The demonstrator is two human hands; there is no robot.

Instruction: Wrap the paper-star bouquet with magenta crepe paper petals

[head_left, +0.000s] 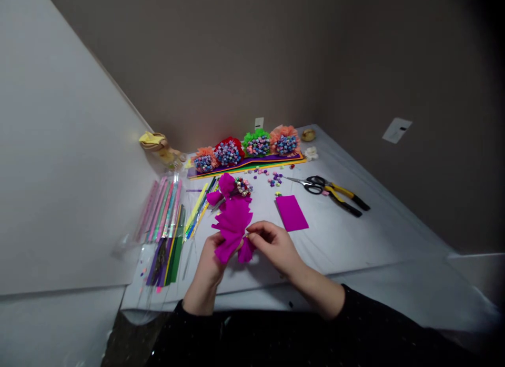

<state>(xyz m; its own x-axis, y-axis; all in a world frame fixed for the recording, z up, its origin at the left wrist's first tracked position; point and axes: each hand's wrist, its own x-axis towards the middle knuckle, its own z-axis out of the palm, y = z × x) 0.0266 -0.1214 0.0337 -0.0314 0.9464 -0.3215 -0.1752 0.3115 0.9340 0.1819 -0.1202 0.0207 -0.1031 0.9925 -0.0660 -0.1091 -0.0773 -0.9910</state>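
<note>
No legible text, just a blurred black mark (pixel 402 128), perhaps print, on a paper slip (pixel 396 130).

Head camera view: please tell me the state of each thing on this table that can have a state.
Magenta crepe-paper flower: held up, petals ruffled
Left hand: gripping the flower's lower part
Right hand: pinching a lower petal
Black-handled steel scissors: blades closed, lying flat
Yellow-and-black pliers: lying flat, handles apart
Flat magenta paper rectangle: lying flat, untouched
</note>
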